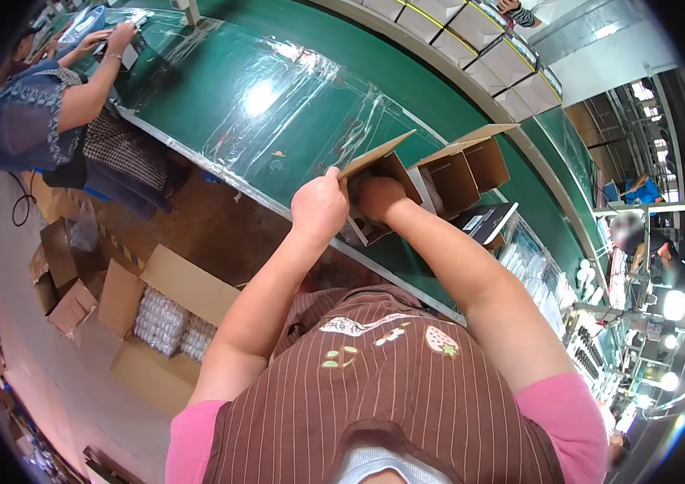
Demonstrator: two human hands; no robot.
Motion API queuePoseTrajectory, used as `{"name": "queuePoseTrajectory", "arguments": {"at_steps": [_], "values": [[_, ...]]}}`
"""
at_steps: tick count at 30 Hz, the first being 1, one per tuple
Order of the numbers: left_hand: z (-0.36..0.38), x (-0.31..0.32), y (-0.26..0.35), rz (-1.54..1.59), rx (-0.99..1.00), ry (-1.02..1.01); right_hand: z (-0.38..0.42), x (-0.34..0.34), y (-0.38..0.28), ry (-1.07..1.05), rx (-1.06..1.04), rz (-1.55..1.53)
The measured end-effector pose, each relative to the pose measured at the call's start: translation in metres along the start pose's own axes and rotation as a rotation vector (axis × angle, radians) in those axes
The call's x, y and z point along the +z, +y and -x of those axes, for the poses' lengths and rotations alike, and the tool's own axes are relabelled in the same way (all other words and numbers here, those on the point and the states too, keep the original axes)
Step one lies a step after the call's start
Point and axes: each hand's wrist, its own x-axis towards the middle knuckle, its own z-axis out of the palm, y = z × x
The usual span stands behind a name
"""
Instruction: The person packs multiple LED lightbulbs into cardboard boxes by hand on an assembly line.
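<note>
A small cardboard box (409, 179) stands with its flaps up at the near edge of the green table. My left hand (321, 206) is closed on the raised flap at its left side, thumb and fingers pinching the edge. My right hand (380, 198) reaches down into the opening; its fingers are hidden inside, so I cannot see what they touch. Just to the right sits a second open cardboard box (449, 181), its flap standing up. A dark flat box (484, 223) with a white edge lies right of that.
Plastic film covers parts of the green table (197, 105). White boxes (471, 36) line a raised shelf at the back. A co-worker (76, 121) handles something at the far left. On the floor, an open carton (167, 310) holds plastic-wrapped items. Clear plastic packages (532, 270) lie at right.
</note>
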Motion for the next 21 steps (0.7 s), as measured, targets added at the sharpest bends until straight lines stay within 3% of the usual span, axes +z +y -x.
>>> {"name": "queuePoseTrajectory", "arguments": {"at_steps": [3,6,7,13,16,18,19,21], "values": [[-0.001,0.0,0.002,0.001,-0.003,-0.011,-0.008,0.036,0.005,0.155,-0.034,0.028],[-0.001,0.001,0.002,0.031,-0.025,-0.045,-0.018,0.056,0.005,0.027,0.077,0.029],[-0.002,0.0,0.002,0.048,-0.031,-0.051,-0.009,0.053,0.006,0.11,0.062,-0.014],[-0.004,-0.003,0.005,0.059,-0.035,-0.064,-0.014,0.058,0.007,0.128,0.095,-0.079],[-0.006,-0.008,0.0,-0.005,-0.09,-0.122,-0.002,0.025,0.0,-0.025,0.073,-0.262],[-0.015,-0.014,-0.009,-0.108,-0.205,-0.21,0.033,0.006,-0.012,0.347,0.023,-0.309],[-0.027,-0.004,-0.025,-0.176,-0.191,-0.249,0.064,-0.025,-0.02,0.356,0.088,-0.385],[-0.042,-0.008,-0.022,0.059,-0.199,-0.204,0.11,-0.017,-0.013,0.633,-0.236,-0.386]]}}
